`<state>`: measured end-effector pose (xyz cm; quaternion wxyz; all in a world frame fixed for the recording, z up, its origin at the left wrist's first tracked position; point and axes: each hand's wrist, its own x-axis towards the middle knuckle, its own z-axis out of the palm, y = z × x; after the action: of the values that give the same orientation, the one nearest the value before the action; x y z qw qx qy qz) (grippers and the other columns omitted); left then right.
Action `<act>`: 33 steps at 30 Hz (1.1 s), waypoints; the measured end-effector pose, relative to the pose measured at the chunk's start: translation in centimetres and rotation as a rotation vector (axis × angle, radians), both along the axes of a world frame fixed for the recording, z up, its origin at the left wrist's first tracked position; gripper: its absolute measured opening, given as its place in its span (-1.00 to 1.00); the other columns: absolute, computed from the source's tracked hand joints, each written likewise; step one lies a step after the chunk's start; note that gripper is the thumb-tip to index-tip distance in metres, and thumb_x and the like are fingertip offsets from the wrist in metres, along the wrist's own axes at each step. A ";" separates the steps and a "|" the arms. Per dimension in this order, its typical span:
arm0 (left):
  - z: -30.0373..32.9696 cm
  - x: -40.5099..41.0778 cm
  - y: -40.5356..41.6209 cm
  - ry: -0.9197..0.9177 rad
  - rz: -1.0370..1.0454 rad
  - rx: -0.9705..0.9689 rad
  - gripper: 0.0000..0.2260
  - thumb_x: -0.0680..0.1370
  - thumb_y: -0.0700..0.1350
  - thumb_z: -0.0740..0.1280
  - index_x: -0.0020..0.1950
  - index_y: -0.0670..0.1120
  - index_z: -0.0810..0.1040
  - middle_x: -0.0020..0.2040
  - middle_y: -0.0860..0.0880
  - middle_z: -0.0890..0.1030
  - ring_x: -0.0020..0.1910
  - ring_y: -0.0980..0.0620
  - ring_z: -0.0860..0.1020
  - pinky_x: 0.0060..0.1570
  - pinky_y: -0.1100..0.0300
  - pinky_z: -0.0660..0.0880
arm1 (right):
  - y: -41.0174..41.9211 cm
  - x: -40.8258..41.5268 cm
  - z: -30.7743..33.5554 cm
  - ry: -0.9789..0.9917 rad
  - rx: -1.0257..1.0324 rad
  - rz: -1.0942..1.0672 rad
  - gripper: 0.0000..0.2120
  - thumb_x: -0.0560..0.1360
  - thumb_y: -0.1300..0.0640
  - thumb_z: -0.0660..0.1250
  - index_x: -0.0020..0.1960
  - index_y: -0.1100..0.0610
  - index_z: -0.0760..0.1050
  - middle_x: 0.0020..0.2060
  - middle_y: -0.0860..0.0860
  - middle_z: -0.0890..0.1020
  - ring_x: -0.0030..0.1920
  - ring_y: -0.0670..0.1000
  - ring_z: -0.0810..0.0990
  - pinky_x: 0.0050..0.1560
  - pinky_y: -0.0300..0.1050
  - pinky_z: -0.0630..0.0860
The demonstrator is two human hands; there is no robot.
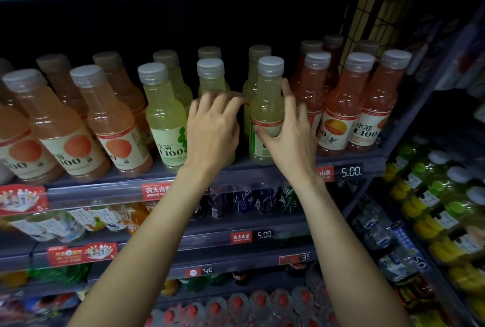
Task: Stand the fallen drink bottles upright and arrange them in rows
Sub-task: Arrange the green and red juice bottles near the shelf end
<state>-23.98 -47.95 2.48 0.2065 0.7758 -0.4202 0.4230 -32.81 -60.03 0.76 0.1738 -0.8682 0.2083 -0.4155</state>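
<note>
The right hand [286, 137] grips a pale green bottle [266, 114] standing upright at the shelf [262, 169] front, while the left hand [212, 127], fingers loosely spread, rests against the green bottle beside it [211, 77]. This looks like the lining-up step; next, nudging both square with their rows. Around them, orange and red bottles stand in rows on a dim shop shelf with price tags [350, 171].

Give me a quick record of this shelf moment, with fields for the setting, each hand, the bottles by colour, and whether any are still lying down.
setting: shop drinks shelf with 5.00 price tags
right hand: grips a front-row pale green bottle at its label
left hand: fingers loosely curled over the neighbouring pale green bottle; grip unclear
orange bottles: left of the green ones, upright
pink-red bottles: right of the green ones, upright
fallen bottles: none visible on this shelf
lower shelves: other drinks, blurred
</note>
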 end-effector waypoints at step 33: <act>0.1 -6.7 -12.5 0.098 -0.412 0.026 -0.52 0.47 -0.13 0.36 0.39 -0.15 0.40 0.32 -0.14 0.46 0.27 -0.11 0.40 0.16 0.05 0.40 | -11.4 -9.5 -0.4 -0.150 0.029 -0.196 -0.57 0.50 0.07 0.33 0.33 0.15 0.38 0.20 0.12 0.46 0.19 0.06 0.46 0.13 -0.22 0.36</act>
<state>-30.69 -60.45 2.62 0.2990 0.6958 -0.5647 0.3280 -42.26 -71.39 0.35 0.1600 -0.8076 0.2846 -0.4912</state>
